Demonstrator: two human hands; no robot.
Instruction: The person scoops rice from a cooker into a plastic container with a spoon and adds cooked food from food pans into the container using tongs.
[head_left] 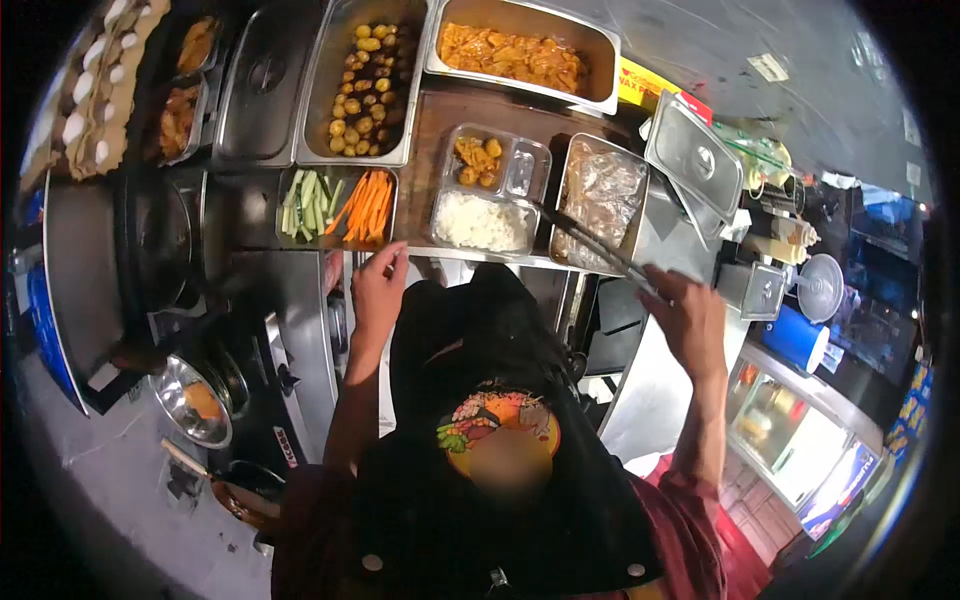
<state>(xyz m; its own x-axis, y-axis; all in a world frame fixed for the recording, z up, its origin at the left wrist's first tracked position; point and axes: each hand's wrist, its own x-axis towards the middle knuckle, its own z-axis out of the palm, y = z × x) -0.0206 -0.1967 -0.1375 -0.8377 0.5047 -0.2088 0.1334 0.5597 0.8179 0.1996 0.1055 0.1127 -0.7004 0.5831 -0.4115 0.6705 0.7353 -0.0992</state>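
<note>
My right hand is closed around the handle end of a pair of metal tongs. The tongs slant up and left across a steel pan covered in crinkled clear plastic, and their tips end near the right edge of a clear compartment tray. In that tray lie white rice and a small heap of potatoes with orange sauced pieces; a compartment at its right shows only bare plastic. My left hand, fingers loosely bent and holding nothing visible, rests by the counter edge just below the carrot sticks.
Cucumber sticks share the carrots' container. Behind stand a pan of small potatoes and a pan of orange sauced food. Steel lids lean at right beside a yellow wax paper box. A metal bowl sits lower left.
</note>
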